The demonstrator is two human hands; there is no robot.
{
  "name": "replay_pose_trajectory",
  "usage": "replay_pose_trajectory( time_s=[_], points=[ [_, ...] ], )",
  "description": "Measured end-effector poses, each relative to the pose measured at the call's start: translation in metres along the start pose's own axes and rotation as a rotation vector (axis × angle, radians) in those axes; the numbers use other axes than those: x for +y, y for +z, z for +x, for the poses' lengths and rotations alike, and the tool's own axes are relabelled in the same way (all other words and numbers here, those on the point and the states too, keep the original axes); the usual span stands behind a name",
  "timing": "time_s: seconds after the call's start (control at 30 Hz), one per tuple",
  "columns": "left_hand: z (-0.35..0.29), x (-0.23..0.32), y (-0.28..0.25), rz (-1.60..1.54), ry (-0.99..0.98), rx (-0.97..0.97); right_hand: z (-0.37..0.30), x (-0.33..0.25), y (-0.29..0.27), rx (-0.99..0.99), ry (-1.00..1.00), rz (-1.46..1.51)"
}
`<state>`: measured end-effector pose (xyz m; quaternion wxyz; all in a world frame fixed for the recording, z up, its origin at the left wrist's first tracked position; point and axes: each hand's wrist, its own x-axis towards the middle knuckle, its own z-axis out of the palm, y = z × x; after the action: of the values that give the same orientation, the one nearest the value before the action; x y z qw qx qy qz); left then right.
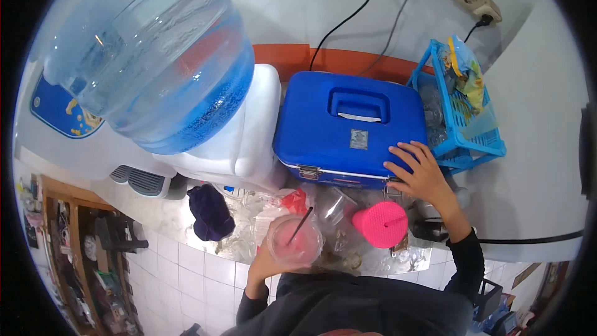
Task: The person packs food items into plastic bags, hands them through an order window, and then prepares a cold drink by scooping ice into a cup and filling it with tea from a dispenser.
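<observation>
A clear plastic cup (pixel 298 250) with pinkish contents is in my left hand (pixel 266 262), whose fingers wrap its left side. A thin dark stick or straw (pixel 301 226) leans out of the cup. Farther right, my right hand (pixel 423 177) lies with spread fingers on the front right corner of a closed blue cooler box (pixel 305 118). The cooler has a handle recessed in its lid and a metal latch (pixel 309 173) at its front left. Between my hands stands a bright pink textured tumbler (pixel 380 224) with a lid.
A water dispenser (pixel 258 106) carrying a large blue water bottle (pixel 180 74) stands left of the cooler. Beside the cooler's right side is a blue plastic rack (pixel 463 130) with packets and clear containers. A dark purple cloth (pixel 210 213) lies on the counter (pixel 168 211). Cables hang behind.
</observation>
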<state>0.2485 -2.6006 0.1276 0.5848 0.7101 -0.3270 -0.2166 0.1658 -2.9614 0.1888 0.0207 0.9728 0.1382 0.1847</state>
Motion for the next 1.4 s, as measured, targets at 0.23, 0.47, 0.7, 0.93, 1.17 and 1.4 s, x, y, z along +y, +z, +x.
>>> replay_pose_trajectory(
  time_s=[0.23, 0.47, 0.7, 0.93, 1.17, 1.4],
  points=[
    [0.054, -0.004, -0.010, 0.072, 0.174, -0.130, 0.005, 0.031, -0.014, 0.192, 0.168, -0.133],
    [0.076, 0.000, -0.004, 0.023, 0.251, -0.155, 0.139, 0.077, -0.055, 0.738, 0.442, -0.342],
    [0.083, -0.005, -0.018, 0.162, 0.285, -0.101, 0.047, 0.084, 0.124, -0.489, 0.674, 0.070],
    [0.091, -0.014, -0.022, 0.054, 0.210, -0.151, 0.080, 0.068, 0.045, -0.497, 0.626, 0.364],
    [0.091, -0.019, -0.028, 0.060, 0.184, -0.176, 0.083, 0.046, -0.030, -0.613, 0.294, 0.037],
    [0.087, -0.026, -0.038, 0.006, 0.221, -0.216, 0.112, 0.025, -0.030, -0.561, 0.306, 0.133]
  ],
)
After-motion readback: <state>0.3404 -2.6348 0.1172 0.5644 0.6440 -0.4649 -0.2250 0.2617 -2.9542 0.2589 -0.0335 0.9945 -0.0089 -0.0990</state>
